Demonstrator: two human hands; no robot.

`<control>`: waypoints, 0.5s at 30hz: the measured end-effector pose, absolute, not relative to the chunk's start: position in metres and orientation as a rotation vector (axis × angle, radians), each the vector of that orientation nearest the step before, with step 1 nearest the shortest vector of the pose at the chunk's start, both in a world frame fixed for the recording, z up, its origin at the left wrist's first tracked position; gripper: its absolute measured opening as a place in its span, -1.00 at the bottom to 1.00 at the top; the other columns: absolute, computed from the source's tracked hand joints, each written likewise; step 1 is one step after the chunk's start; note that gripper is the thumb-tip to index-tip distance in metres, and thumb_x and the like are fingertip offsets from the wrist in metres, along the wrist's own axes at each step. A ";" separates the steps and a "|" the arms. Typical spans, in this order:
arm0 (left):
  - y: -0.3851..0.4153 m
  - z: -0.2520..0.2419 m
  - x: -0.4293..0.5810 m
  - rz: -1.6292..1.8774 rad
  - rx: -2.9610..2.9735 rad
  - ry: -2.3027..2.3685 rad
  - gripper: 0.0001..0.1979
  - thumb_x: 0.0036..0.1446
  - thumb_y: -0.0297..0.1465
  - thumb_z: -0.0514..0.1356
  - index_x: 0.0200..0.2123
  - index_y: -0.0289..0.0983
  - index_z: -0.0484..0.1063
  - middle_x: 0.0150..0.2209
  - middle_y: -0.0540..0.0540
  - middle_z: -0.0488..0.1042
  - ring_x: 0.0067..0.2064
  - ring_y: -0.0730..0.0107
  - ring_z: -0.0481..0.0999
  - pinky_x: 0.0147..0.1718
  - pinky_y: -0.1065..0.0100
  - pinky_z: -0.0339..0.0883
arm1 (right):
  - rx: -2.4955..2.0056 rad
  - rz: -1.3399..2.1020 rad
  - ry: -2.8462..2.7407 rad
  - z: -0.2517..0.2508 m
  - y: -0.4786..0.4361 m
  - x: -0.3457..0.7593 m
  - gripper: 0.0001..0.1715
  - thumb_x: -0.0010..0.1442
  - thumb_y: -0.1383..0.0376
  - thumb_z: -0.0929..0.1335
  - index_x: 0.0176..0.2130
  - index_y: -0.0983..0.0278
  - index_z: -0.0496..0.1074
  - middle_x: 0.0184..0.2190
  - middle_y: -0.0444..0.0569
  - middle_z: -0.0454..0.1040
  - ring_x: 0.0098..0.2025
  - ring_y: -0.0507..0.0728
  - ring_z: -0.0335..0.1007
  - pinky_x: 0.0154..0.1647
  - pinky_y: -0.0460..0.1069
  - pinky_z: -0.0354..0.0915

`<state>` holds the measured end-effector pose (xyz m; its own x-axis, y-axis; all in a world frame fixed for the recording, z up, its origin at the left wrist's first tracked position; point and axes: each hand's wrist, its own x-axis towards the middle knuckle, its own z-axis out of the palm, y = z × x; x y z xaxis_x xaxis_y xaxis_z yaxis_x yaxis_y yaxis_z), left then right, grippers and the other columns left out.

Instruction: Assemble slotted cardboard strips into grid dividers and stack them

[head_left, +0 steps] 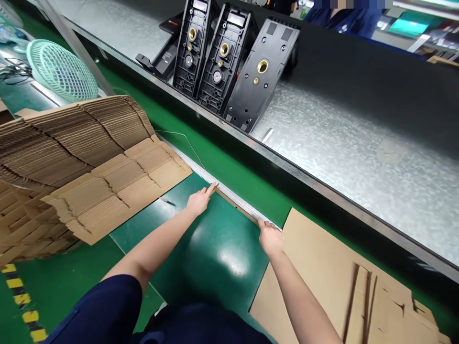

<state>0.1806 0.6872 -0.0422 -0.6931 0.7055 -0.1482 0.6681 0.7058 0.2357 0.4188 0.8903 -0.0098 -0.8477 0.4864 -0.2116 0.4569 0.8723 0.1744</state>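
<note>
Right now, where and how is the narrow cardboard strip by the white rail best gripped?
Probably near both ends, pinched between thumb and fingers, coming from the person's near side. The narrow cardboard strip looks long and thin, and the white rail runs along its far side. The left hand and right hand are already at opposite ends.
</note>
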 end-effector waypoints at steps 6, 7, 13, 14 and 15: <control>0.710 -0.047 0.183 0.183 1.120 2.664 -0.22 0.13 -0.59 -0.07 0.34 -0.19 -0.40 -0.11 -0.23 0.41 -0.04 0.17 0.42 -0.13 0.24 0.32 | 0.839 0.186 2.838 -0.020 0.902 0.416 -0.50 0.19 0.52 0.13 0.02 0.20 0.35 -0.22 0.11 0.46 -0.11 0.23 0.29 -0.08 0.12 0.10; 0.709 -0.047 0.185 0.174 1.121 2.671 -0.22 0.12 -0.59 -0.07 0.34 -0.20 -0.39 -0.10 -0.24 0.41 -0.04 0.17 0.43 -0.12 0.24 0.33 | 0.871 0.186 2.854 -0.023 0.902 0.416 -0.48 0.20 0.51 0.12 0.07 0.19 0.32 -0.17 0.12 0.46 -0.07 0.24 0.27 -0.05 0.13 0.09; 0.709 -0.042 0.189 0.081 1.097 2.694 -0.24 0.15 -0.52 -0.06 0.34 -0.21 -0.38 -0.11 -0.25 0.43 -0.09 0.16 0.48 -0.19 0.24 0.35 | 1.208 0.340 3.019 -0.034 0.897 0.458 -0.27 0.15 0.54 0.14 0.24 0.08 0.13 0.27 0.07 0.10 0.31 0.27 -0.17 0.17 0.26 -0.14; 0.709 -0.040 0.189 0.071 1.102 2.682 -0.23 0.14 -0.51 -0.04 0.34 -0.23 -0.38 -0.10 -0.26 0.43 -0.10 0.16 0.48 -0.19 0.24 0.35 | 1.269 0.360 3.016 -0.035 0.896 0.476 -0.26 0.14 0.55 0.14 0.24 0.08 0.14 0.29 0.05 0.06 0.33 0.26 -0.20 0.18 0.25 -0.15; 0.709 -0.038 0.190 0.061 1.106 2.666 -0.22 0.13 -0.50 -0.02 0.34 -0.25 -0.38 -0.09 -0.26 0.43 -0.10 0.14 0.48 -0.20 0.23 0.35 | 1.331 0.368 2.999 -0.037 0.895 0.499 -0.26 0.13 0.54 0.15 0.23 0.09 0.15 0.30 0.03 0.04 0.33 0.26 -0.22 0.20 0.24 -0.16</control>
<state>0.1905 0.7094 -0.0377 -0.6789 0.7016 -0.2164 0.6909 0.7102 0.1351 0.4987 0.8945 -0.0368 -0.6642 0.7101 0.2337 0.7455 0.6522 0.1370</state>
